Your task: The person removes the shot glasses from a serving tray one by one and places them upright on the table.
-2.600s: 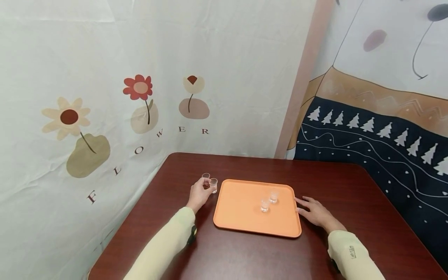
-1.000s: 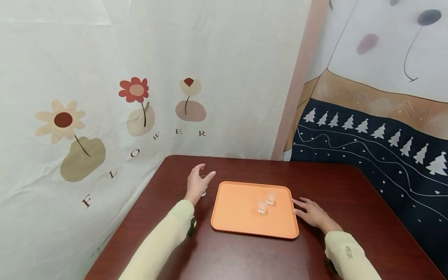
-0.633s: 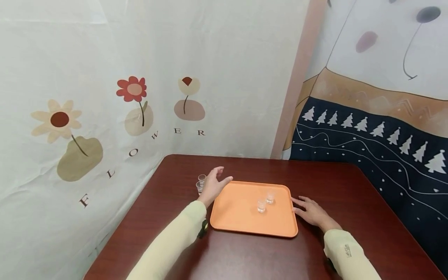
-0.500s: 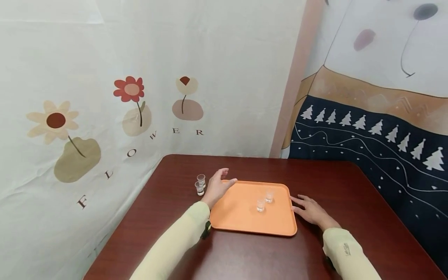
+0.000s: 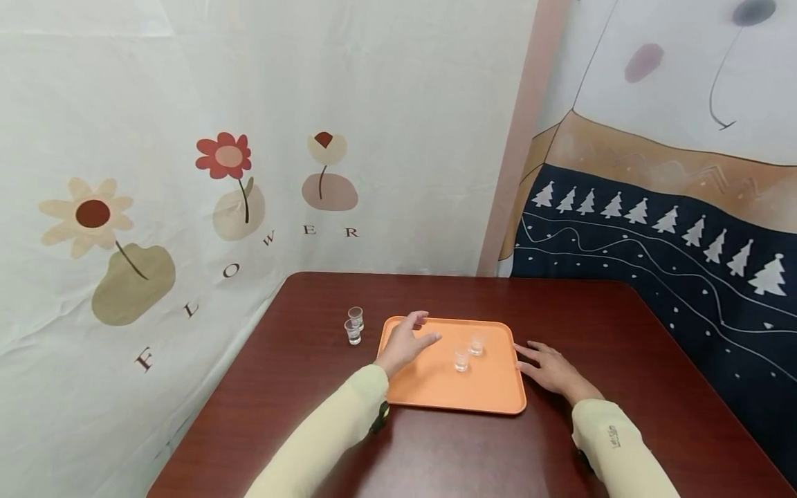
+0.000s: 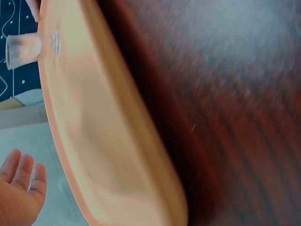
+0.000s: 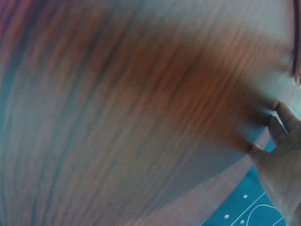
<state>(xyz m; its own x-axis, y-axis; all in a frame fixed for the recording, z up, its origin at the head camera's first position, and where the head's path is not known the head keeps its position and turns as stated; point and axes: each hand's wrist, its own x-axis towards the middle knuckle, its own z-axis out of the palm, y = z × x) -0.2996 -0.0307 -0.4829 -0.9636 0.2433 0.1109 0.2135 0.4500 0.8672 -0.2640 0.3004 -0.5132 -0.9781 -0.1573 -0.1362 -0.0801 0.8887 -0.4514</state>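
My left hand (image 5: 403,344) hovers over the left part of an orange tray (image 5: 429,395), its fingers spread and nothing between them. On the tray stand two small clear shot glasses, a nearer one (image 5: 461,360) and a farther one (image 5: 476,346), to the right of that hand. Fingertips of my right hand (image 5: 553,370) rest at the tray's right edge, fingers extended. Two more shot glasses, a front one (image 5: 353,332) and a rear one (image 5: 355,317), stand close together on the table left of the tray. In the left wrist view, one glass (image 6: 23,49) shows beyond the left hand (image 6: 21,193).
The dark red-brown wooden table (image 5: 299,387) has rounded far corners. Behind it hangs a pale cloth (image 5: 411,138) printed with flowers and letters. A navy cloth (image 5: 623,235) with white trees hangs at the right.
My left hand has let go of a shot glass beside another one left of the tray and moved rightward over the tray. My right hand stays at the tray's right edge.
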